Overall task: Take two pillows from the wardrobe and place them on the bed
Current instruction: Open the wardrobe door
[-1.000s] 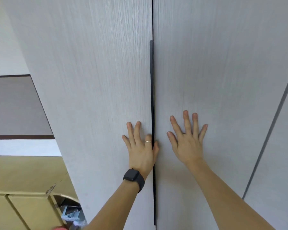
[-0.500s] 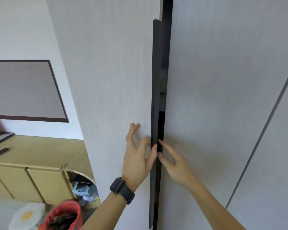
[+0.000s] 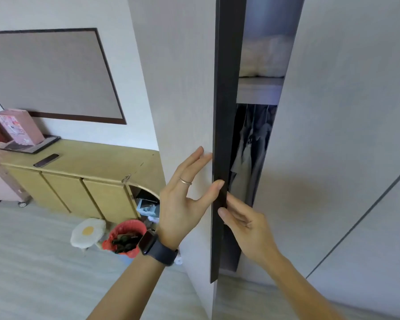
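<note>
The wardrobe's left door (image 3: pixel 185 88) stands partly ajar, its dark edge strip (image 3: pixel 224 112) turned toward me. My left hand (image 3: pixel 183 202) lies on the door face with straight fingers, and its thumb touches the strip. My right hand (image 3: pixel 245 222) pinches the strip from the gap side, with the fingers behind it and the thumb in front. Through the gap, pale soft bedding that looks like pillows (image 3: pixel 266 58) sits on an upper shelf (image 3: pixel 259 88). The right door (image 3: pixel 344 112) is closed. The bed is out of view.
Dark clothes (image 3: pixel 249 146) hang below the shelf. Left of the wardrobe stands a low yellow cabinet (image 3: pixel 79 181) carrying a pink box (image 3: pixel 19 128). On the floor near the door's swing are a red-lined bin (image 3: pixel 125 236) and an egg-shaped cushion (image 3: pixel 88 232).
Both hands were flat on the closed doors. The left door has since swung outward, widening the gap, and my right hand has taken hold of its dark edge.
</note>
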`<action>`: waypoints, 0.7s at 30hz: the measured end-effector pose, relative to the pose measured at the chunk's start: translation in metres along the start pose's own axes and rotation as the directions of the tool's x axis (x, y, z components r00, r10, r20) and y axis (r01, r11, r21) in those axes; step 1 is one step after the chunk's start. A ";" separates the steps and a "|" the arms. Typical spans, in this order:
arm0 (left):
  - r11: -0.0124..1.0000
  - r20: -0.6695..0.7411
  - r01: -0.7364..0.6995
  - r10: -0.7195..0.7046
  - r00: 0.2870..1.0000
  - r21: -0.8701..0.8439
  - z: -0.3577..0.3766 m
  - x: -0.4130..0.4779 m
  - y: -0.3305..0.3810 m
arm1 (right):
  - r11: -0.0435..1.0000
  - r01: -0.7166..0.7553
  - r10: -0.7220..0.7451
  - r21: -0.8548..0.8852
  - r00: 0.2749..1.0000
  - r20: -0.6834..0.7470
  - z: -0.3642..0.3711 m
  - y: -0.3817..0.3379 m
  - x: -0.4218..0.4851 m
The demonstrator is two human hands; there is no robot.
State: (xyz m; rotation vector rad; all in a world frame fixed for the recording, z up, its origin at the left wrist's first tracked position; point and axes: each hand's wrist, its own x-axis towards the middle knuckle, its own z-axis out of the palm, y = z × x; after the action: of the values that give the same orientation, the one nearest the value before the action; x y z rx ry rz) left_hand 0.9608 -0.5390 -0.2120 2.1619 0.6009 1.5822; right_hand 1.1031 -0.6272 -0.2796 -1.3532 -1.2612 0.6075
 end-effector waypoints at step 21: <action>0.717 0.320 0.443 -0.313 0.894 -0.538 -0.282 -0.017 -0.130 | 0.802 0.438 -0.509 -0.406 0.857 -0.081 0.314 -0.014 0.015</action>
State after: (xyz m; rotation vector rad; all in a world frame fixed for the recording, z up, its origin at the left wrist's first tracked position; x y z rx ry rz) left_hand 0.6725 -0.4228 -0.2163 1.5622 0.3714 1.1014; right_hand 0.8205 -0.4999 -0.3357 -1.2841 -1.5389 -0.1256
